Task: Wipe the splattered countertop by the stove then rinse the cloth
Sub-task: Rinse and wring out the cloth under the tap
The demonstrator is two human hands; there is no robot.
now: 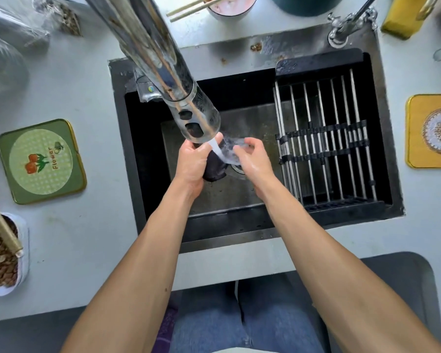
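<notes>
So the dark cloth (pixel 215 165) is in the middle of the frame, down in the sink (pixel 239 197), right under the tap (pixel 199 121) with water running over it. Left hand (pixel 192 161) has its grip closed around the bunched upper part; right hand (pixel 250 159) is half open, fingertips pinching a wet edge, I think. Soaked like that it's probably heavy, floppy and a bit slippery, so I'd hold the thick bunched part, not the thin edge.
</notes>
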